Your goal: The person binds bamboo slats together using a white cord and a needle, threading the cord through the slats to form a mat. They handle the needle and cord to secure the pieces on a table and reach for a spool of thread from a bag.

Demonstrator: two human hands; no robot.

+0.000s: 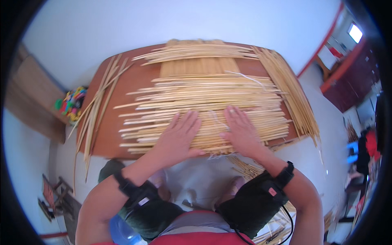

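Observation:
A wide layer of pale straw-coloured stalks [196, 96] lies side by side across the reddish-brown table [134, 75]. My left hand [179, 134] rests flat on the near part of the layer, its fingers stretched forward. To its right, my right hand [241, 132] also lies flat on the stalks, palm down with the thumb turned inward. Neither hand grips anything. White string [215, 118] shows among the stalks between my hands, and another white string [249, 77] crosses the layer's far right part.
A long stalk bundle [286, 90] runs along the table's right edge. Loose stalks [98, 106] overhang the left edge. At the back, more stalks [200, 51] lie over a woven mat [200, 66]. Further stalks [245, 166] are on the floor. A wall [171, 20] stands behind the table.

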